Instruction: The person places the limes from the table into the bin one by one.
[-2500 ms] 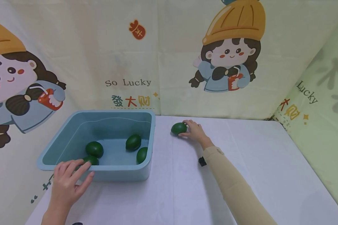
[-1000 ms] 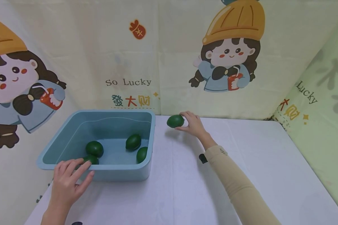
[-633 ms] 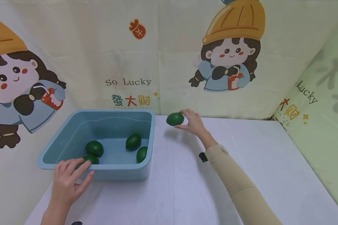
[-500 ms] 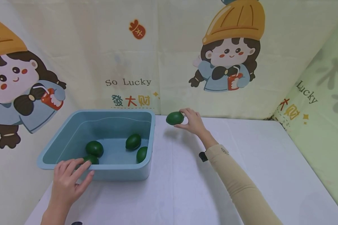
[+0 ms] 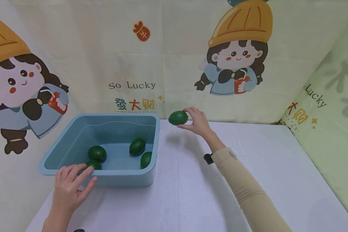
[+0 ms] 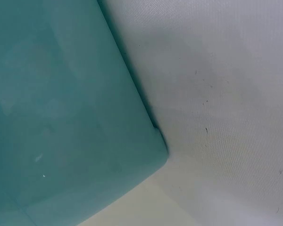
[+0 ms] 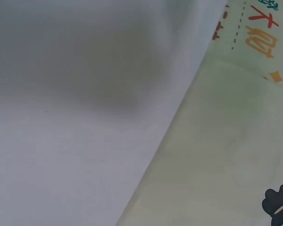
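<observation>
In the head view my right hand [image 5: 199,124] pinches a dark green lime [image 5: 178,118] between thumb and fingers. It holds the lime up over the table, right of the blue plastic bin [image 5: 119,172], and a shadow falls below. My left hand [image 5: 68,190] rests on the bin's near left rim, fingers laid over the edge and thumb apart outside. Several limes lie inside: one [image 5: 97,153] touches another [image 5: 94,165] by the left fingertips, and a pair sits at the right. The left wrist view has only the bin's wall [image 6: 61,117] and cloth; neither wrist view shows a hand.
A white cloth covers the table [image 5: 179,199]. Behind it hangs a cream backdrop [image 5: 179,58] printed with cartoon figures, and a second printed sheet [image 5: 330,135] closes off the right side. Part of a small black object [image 5: 208,159] shows beside the right sleeve.
My right hand, first at the lime on the table, has lifted it and drifted slightly left and upward. My left hand and the bin have stayed in place.
</observation>
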